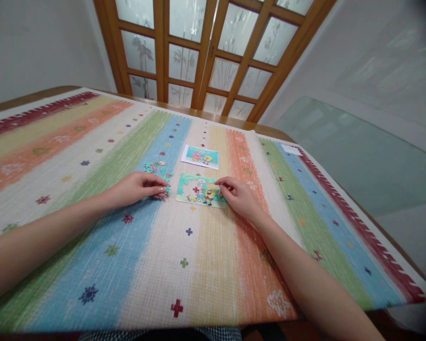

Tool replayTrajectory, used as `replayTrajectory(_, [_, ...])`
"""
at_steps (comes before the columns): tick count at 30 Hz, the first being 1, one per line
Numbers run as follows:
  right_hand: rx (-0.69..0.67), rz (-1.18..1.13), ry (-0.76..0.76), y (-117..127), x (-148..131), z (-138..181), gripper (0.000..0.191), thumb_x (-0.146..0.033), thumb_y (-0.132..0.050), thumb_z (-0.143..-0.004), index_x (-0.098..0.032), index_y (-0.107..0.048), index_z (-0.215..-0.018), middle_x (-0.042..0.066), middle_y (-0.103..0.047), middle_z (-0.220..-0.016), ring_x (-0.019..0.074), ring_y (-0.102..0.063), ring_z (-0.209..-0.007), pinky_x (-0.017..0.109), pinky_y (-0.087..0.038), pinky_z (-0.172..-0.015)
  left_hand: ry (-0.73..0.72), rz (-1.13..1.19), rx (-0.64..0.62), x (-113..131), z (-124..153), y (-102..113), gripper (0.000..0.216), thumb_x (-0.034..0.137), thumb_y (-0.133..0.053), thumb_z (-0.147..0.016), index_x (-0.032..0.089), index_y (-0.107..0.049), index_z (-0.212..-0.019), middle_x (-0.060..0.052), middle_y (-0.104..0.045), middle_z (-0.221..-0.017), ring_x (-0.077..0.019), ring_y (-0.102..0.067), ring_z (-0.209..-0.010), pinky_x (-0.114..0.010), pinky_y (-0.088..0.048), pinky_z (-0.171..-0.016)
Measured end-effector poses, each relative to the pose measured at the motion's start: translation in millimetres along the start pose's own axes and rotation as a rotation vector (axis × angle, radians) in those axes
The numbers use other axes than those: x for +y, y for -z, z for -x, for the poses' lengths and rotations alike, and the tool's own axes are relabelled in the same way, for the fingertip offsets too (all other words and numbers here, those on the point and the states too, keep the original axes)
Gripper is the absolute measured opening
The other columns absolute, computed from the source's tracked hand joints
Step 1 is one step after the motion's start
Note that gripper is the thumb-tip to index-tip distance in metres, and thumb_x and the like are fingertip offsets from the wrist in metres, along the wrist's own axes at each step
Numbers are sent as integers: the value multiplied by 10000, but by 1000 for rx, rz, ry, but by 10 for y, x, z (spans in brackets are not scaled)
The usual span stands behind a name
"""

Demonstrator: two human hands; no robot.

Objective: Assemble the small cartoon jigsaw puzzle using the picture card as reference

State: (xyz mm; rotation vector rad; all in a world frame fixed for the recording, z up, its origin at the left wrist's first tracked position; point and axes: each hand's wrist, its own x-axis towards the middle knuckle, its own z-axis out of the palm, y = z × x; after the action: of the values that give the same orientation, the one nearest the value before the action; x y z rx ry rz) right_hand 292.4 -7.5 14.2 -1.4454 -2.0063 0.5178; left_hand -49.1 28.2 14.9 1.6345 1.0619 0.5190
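Note:
A partly assembled jigsaw puzzle [210,195] with a yellow cartoon figure lies flat on the striped tablecloth, with a gap in its left middle where the cloth shows. To its left, my left hand [142,187] pinches a small teal puzzle piece [168,190] between thumb and fingers. My right hand [236,193] rests at the puzzle's right edge. Its thumb and index finger are drawn together over the upper right part, and what they hold, if anything, is hidden. Loose puzzle pieces [151,167] lie scattered just beyond my left hand.
Behind the puzzle lies a printed reference picture [200,157] of the cartoon scene. The striped tablecloth [170,265] covers the table. A white paper slip [290,149] is at the far right. Wooden glazed doors [199,57] stand beyond the table.

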Motion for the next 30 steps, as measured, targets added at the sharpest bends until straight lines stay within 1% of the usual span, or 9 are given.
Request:
replayTrajectory(5, [-6, -5, -1, -1, -1, -7, 227, -191, -515, -862, -193, -707, -984, 31, -704, -815, 152, -583, -669, 275, -411, -623, -18, 81, -44, -95, -13, 11, 365, 432, -693, -851, 176, -712, -1110, -95, -785, -936, -206, -745, -810, -369, -628, -767])
replayTrajectory(8, [-3, -14, 4, -3, 5, -9, 224, -199, -514, -865, -197, -704, -985, 25, -693, -791, 153, -578, -657, 276, -409, -617, -40, 74, -50, -129, -26, 18, 359, 450, -672, -870, 179, -709, -1102, -106, -785, -944, -212, -749, -806, -379, -633, -752])
replayTrajectory(10, [-3, -11, 11, 0, 11, -9, 224, -194, -515, -859, -199, -703, -981, 21, -685, -779, 152, -571, -647, 276, -408, -614, -29, 38, -38, -120, -22, 23, 369, 472, -666, -869, 178, -704, -1089, -104, -784, -950, -214, -748, -822, -378, -630, -753])
replayTrajectory(13, [-3, -6, 16, 9, 10, -10, 224, -188, -515, -855, -194, -703, -976, 27, -690, -790, 153, -578, -655, 277, -414, -623, -30, -80, 3, -76, 7, 47, 357, 481, -647, -867, 182, -700, -1055, -78, -779, -927, -209, -737, -840, -362, -609, -754])
replayTrajectory(17, [1, 4, 17, 13, -8, -12, 225, -186, -508, -856, -188, -704, -966, 40, -711, -828, 157, -591, -676, 279, -419, -634, -147, -400, 106, -33, 52, 129, 278, 446, -620, -869, 208, -733, -957, -43, -759, -893, -192, -698, -802, -323, -546, -723])
replayTrajectory(19, [2, 6, 16, 9, -14, -12, 227, -187, -505, -856, -189, -705, -964, 38, -711, -827, 155, -589, -674, 278, -419, -632, -177, -519, 136, -38, 56, 171, 263, 440, -614, -873, 222, -751, -931, -38, -751, -897, -189, -680, -794, -316, -518, -725])
replayTrajectory(24, [1, -19, 0, 1, -8, -9, 222, -202, -512, -865, -192, -706, -973, 42, -716, -843, 164, -610, -702, 284, -433, -646, -197, -621, 123, -68, 4, 189, 236, 404, -598, -893, 247, -761, -961, -34, -751, -918, -193, -670, -821, -319, -493, -763])
replayTrajectory(27, [4, -18, -3, 7, -6, -9, 216, -203, -515, -865, -196, -706, -966, 37, -715, -832, 161, -605, -692, 281, -429, -638, -290, -687, 128, -63, -32, 164, 244, 383, -569, -918, 245, -757, -993, -49, -740, -955, -206, -657, -892, -334, -486, -816])
replayTrajectory(30, [11, -17, 1, 21, -10, -11, 216, -205, -513, -866, -199, -706, -964, 31, -711, -818, 156, -596, -671, 277, -423, -624, -362, -742, 167, -61, -47, 209, 289, 399, -549, -933, 222, -742, -1054, -72, -707, -951, -214, -631, -886, -348, -480, -820])
